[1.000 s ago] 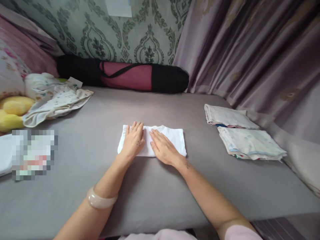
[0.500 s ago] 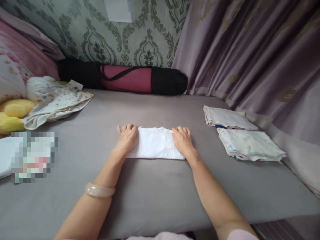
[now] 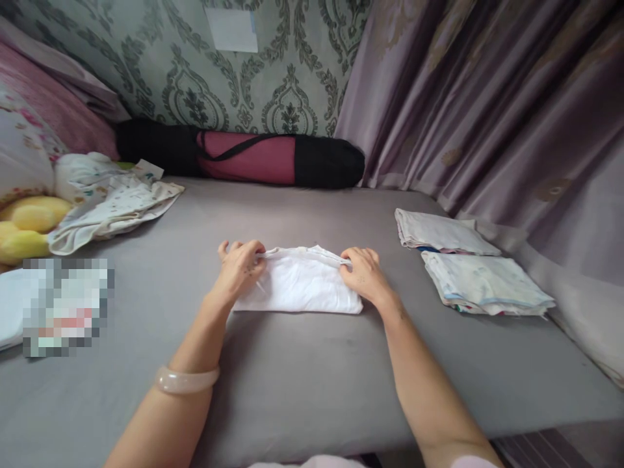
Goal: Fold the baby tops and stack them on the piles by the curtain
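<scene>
A folded white cloth (image 3: 298, 286) lies on the grey bed sheet (image 3: 302, 383) in the middle of the view. My left hand (image 3: 238, 265) pinches the cloth's far left corner, fingers curled around it. My right hand (image 3: 363, 273) pinches the far right corner the same way. The far edge of the cloth is lifted a little off the sheet between the two hands. A pale bangle (image 3: 186, 379) sits on my left wrist.
Two folded cloths (image 3: 446, 231) (image 3: 485, 284) lie at the right beside the purple curtain (image 3: 487, 110). A loose pile of patterned cloths (image 3: 110, 203) and yellow plush toys (image 3: 26, 224) sit at the left. A black and red roll bag (image 3: 244, 156) lies against the wall.
My hands slid apart from the cloth's middle to its two ends, then closed on the far corners and raised that edge slightly.
</scene>
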Available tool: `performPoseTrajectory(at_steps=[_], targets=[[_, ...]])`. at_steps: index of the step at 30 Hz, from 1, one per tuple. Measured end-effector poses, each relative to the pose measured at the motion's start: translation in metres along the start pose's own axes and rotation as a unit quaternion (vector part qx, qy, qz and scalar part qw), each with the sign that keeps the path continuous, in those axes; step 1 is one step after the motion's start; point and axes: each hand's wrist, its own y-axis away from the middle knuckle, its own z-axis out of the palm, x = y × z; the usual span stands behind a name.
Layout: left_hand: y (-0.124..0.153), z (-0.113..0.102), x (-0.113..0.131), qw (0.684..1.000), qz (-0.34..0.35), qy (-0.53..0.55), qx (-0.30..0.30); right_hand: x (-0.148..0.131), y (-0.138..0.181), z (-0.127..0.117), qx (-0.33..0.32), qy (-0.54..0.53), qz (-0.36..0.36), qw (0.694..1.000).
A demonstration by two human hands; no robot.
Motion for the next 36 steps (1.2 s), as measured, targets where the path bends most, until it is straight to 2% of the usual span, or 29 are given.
performPoseTrajectory(at_steps=[4, 6, 8, 11, 13, 15, 17, 20, 23, 26, 30, 32, 36], targets=[[0.001, -0.013, 0.0, 0.999, 0.011, 0.007, 0.036, 0.005, 0.002, -0.024, -0.025, -0.1, 0.016, 0.995], [0.002, -0.019, 0.004, 0.996, 0.032, 0.008, 0.079, 0.005, 0.002, -0.035, -0.003, -0.128, 0.009, 0.992], [0.004, -0.027, 0.011, 0.987, 0.055, 0.01, 0.148, 0.003, 0.002, -0.042, 0.068, -0.141, -0.017, 0.988], [0.005, -0.039, 0.023, 0.961, 0.064, 0.016, 0.268, 0.001, 0.001, -0.049, 0.217, -0.137, -0.064, 0.964], [0.006, -0.043, 0.024, 0.953, 0.066, 0.012, 0.296, 0.002, 0.002, -0.051, 0.248, -0.115, -0.092, 0.958], [0.008, -0.041, 0.019, 0.964, 0.089, -0.004, 0.249, 0.006, 0.004, -0.051, 0.181, -0.094, -0.11, 0.973], [0.011, -0.034, 0.009, 0.981, 0.12, -0.021, 0.151, 0.011, 0.008, -0.048, 0.055, -0.085, -0.11, 0.989], [0.015, -0.023, -0.004, 0.991, 0.131, -0.035, -0.003, 0.018, 0.014, -0.04, -0.106, -0.088, -0.084, 0.987], [0.018, -0.019, -0.007, 0.987, 0.109, -0.043, -0.109, 0.021, 0.017, -0.035, -0.164, -0.087, -0.057, 0.981], [0.016, -0.022, -0.004, 0.986, 0.089, -0.055, -0.131, 0.019, 0.017, -0.038, -0.191, -0.086, -0.058, 0.976], [0.014, -0.026, 0.003, 0.992, 0.078, -0.052, -0.08, 0.011, 0.016, -0.045, -0.207, -0.114, -0.031, 0.971], [0.014, -0.024, 0.008, 0.994, 0.084, -0.044, -0.052, 0.007, 0.013, -0.045, -0.164, -0.122, -0.001, 0.979], [0.008, -0.01, 0.018, 0.994, 0.102, -0.028, -0.024, 0.01, 0.001, -0.028, 0.022, -0.104, 0.023, 0.994]])
